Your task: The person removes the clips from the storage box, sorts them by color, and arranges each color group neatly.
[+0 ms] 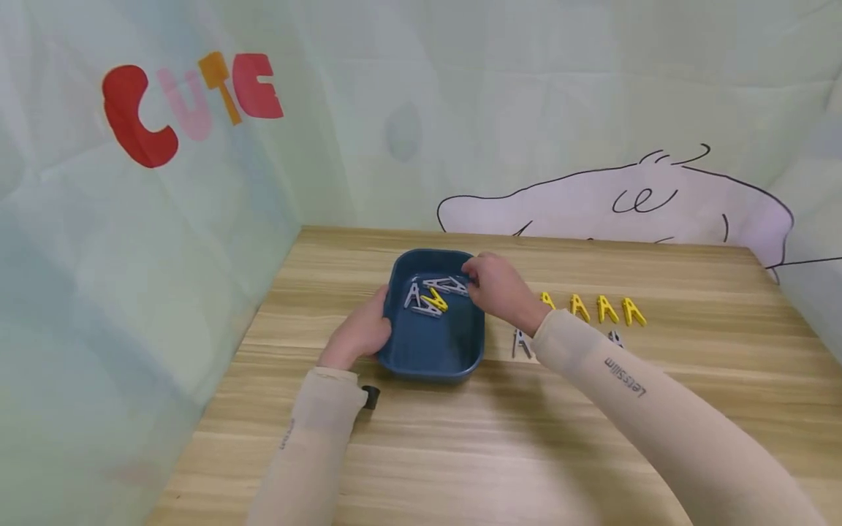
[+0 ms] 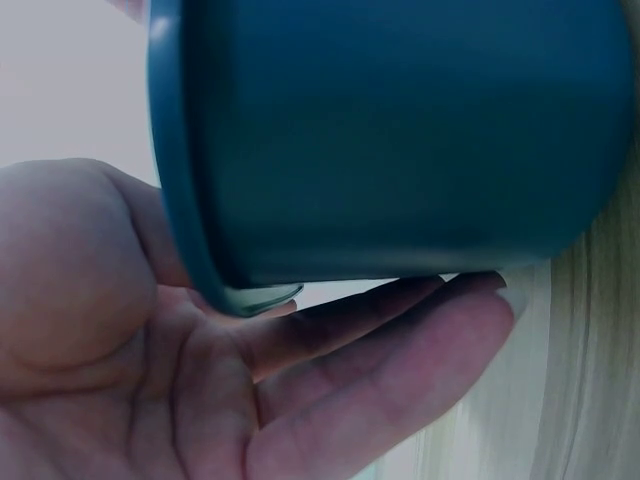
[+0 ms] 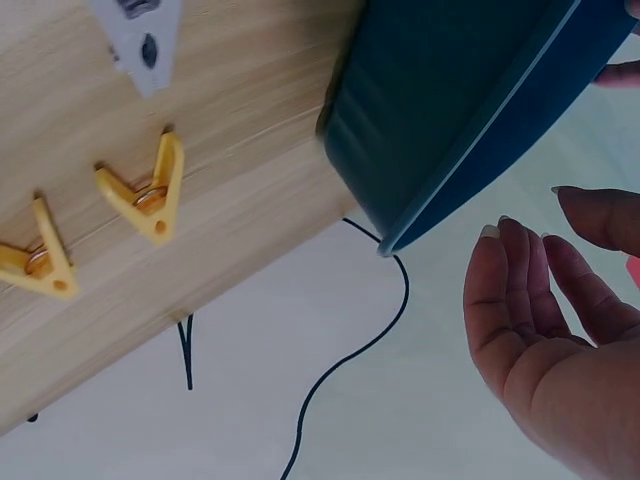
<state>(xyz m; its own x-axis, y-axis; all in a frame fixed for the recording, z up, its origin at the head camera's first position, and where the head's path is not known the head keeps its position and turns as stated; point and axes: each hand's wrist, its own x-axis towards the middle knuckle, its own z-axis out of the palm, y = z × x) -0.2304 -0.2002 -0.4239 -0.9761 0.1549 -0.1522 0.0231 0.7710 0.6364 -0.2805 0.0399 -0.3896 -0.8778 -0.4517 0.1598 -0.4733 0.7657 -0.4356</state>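
A dark blue plastic bin [image 1: 430,351] stands on the table, holding several grey clothespins [image 1: 426,310] and one yellow clothespin [image 1: 435,299] toward its far end. My left hand [image 1: 358,330] grips the bin's left side; in the left wrist view its fingers [image 2: 380,400] lie along the outer wall, below the rim. Over the bin's far right rim hovers my right hand [image 1: 496,286]. The right wrist view shows a gap between its thumb [image 3: 605,215] and loosely bent fingers, with nothing held there.
Right of the bin, several yellow clothespins [image 1: 607,308] stand in a row on the wooden table [image 1: 408,453]. Nearer me are a grey clothespin [image 1: 520,343] and another grey one [image 1: 615,338], partly behind the right sleeve. A printed cloth [image 1: 368,109] hangs behind the table.
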